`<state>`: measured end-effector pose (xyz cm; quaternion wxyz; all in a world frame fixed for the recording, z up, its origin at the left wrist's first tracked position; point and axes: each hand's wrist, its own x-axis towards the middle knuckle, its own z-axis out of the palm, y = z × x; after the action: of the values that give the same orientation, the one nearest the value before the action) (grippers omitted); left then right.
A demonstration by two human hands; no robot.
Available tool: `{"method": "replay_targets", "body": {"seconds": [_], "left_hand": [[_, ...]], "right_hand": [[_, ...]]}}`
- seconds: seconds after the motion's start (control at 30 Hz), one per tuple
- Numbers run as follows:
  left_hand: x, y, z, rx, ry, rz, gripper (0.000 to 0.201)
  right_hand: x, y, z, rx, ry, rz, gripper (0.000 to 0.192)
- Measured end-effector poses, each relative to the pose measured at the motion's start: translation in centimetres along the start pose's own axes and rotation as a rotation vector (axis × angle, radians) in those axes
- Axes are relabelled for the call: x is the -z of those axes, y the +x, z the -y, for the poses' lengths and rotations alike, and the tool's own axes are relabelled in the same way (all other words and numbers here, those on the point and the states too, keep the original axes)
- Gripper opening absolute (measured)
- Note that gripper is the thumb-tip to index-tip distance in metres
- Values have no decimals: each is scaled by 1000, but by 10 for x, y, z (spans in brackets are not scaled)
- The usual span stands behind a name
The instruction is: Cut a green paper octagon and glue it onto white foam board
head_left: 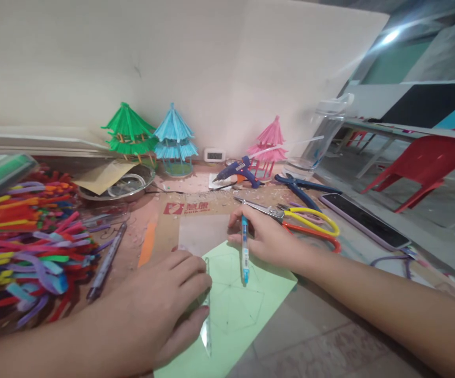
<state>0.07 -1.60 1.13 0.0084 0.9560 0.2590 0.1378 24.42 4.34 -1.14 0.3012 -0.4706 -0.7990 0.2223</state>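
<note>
A light green sheet of paper lies in front of me, with faint pencil lines forming a many-sided figure with spokes. My left hand is closed over a clear ruler, which lies lengthwise on the sheet; its upper part is partly under my fingers. At the sheet's far edge, my right hand has curled fingers with a blue and clear pen held at them. The pen's lower end points toward me, over the drawn lines. Exactly how the fingers grip it is partly hidden.
Scissors, pliers and a phone lie right. Behind stand a glue gun, a clear jug and green, blue and pink pavilion models. Colourful fuzzy stems and another pen lie left.
</note>
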Motion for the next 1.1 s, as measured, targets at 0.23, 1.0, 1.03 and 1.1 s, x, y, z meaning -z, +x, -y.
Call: {"method": "replay_targets", "body": {"seconds": [0.23, 1.0, 1.03, 1.1], "left_hand": [[1, 0, 0, 14, -20, 8, 20], [-2, 2, 12, 17, -75, 16, 23], [-3, 2, 10, -12, -90, 12, 23], [-3, 0, 6, -55, -113, 11, 24]], "right_hand": [[5, 2, 1, -69, -37, -28, 18], [-3, -3, 0, -86, 138, -154, 13], [-4, -3, 0, -86, 130, -152, 13], [-4, -3, -1, -83, 115, -148, 13]]}}
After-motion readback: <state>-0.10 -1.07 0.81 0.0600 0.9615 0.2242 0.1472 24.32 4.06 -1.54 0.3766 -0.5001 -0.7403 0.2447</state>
